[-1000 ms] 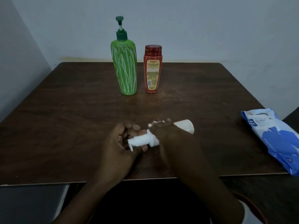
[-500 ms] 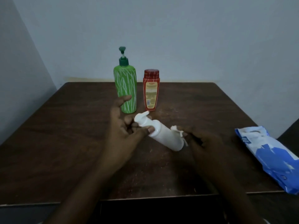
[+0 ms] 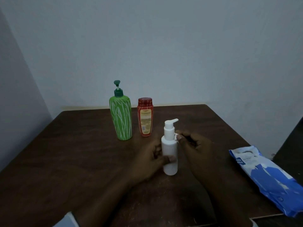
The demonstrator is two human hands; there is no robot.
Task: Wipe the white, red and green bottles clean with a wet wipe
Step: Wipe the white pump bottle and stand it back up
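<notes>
Left hand (image 3: 148,158): wraps the white pump bottle (image 3: 169,150) mid-body, probably steadying it upright on the worktop (image 3: 73,153).
Right hand (image 3: 195,145): fingertips pinch a small white wad, seemingly the wet wipe (image 3: 176,137), against the bottle's shoulder; mostly hidden.
Green pump bottle (image 3: 121,117), red bottle (image 3: 145,119): behind the white bottle, awaiting wiping.
Wipes pack (image 3: 265,177): right of it, cropped.
</notes>
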